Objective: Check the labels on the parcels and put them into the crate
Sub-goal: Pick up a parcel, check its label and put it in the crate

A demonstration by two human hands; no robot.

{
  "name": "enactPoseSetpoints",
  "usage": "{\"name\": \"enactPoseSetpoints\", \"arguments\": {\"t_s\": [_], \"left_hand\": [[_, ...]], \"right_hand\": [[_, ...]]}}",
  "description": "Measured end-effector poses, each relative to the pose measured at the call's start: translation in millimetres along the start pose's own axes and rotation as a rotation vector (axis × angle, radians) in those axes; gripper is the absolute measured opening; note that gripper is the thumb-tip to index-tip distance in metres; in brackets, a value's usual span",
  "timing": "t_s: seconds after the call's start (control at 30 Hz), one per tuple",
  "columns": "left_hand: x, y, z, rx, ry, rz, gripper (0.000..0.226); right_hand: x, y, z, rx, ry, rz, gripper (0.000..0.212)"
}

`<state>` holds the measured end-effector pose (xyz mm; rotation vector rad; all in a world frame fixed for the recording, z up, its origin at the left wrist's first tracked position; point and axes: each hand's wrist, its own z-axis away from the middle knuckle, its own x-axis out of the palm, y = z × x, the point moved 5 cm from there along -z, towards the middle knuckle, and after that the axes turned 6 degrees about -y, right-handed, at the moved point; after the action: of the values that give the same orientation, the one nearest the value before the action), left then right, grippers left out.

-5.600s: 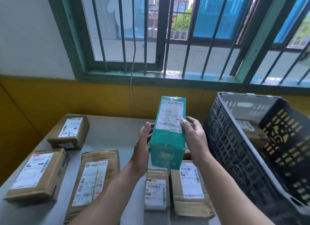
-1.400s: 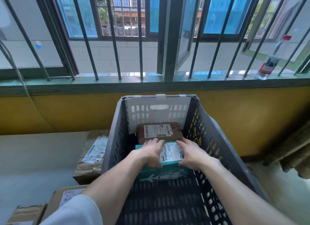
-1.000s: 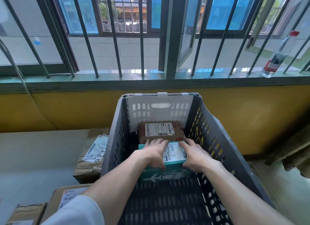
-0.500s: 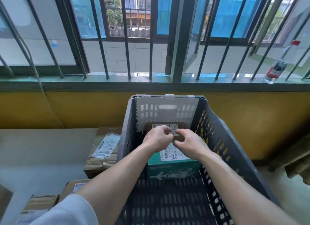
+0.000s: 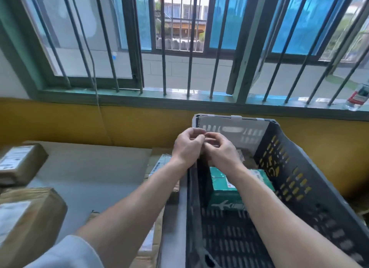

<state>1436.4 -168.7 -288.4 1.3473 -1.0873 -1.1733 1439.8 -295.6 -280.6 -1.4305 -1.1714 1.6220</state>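
Observation:
A dark grey plastic crate (image 5: 311,168) stands at the right end of the table. A teal parcel (image 5: 223,188) with a white label lies flat inside it, and behind that a brown parcel (image 5: 249,163) shows only as a sliver past my wrist. My left hand (image 5: 188,146) and right hand (image 5: 221,150) hover together above the crate's far left corner. Their fingers are curled, the fingertips meet, and I see nothing held in either. Both hands are clear of the teal parcel.
Brown labelled parcels lie on the grey table (image 5: 89,174): one at the far left (image 5: 18,164), one at the near left (image 5: 26,223), one against the crate's left wall (image 5: 159,164), another under my left forearm (image 5: 153,237). A bottle (image 5: 357,97) stands on the barred window's sill.
Both hands set the teal parcel down flat in the crate, let go and rose together above it. My view has swung left, showing more of the table.

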Motion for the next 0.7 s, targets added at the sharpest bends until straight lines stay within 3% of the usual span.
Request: {"name": "enactPoseSetpoints", "arguments": {"t_s": [0.13, 0.27, 0.37, 0.6, 0.7], "left_hand": [[-52.8, -5.5, 17.9, -0.008, 0.032, 0.046, 0.013], [-95.6, -16.0, 30.8, -0.017, 0.034, 0.086, 0.018], [-127.0, -24.9, 44.0, -0.038, 0.028, 0.077, 0.017], [-185.0, -91.4, 93.5, -0.277, -0.041, -0.007, 0.012], [-192.2, -131.7, 114.3, -0.416, -0.110, -0.099, 0.020]], "right_hand": [[44.7, -24.5, 11.0, -0.004, -0.026, 0.072, 0.027], [81.4, -43.5, 22.5, -0.012, -0.068, 0.313, 0.032], [113.3, -46.9, 29.5, 0.015, -0.108, 0.327, 0.033], [179.1, 3.2, 58.0, 0.312, -0.144, 0.173, 0.048], [196.4, 35.7, 79.5, 0.450, -0.145, 0.163, 0.051]]}}
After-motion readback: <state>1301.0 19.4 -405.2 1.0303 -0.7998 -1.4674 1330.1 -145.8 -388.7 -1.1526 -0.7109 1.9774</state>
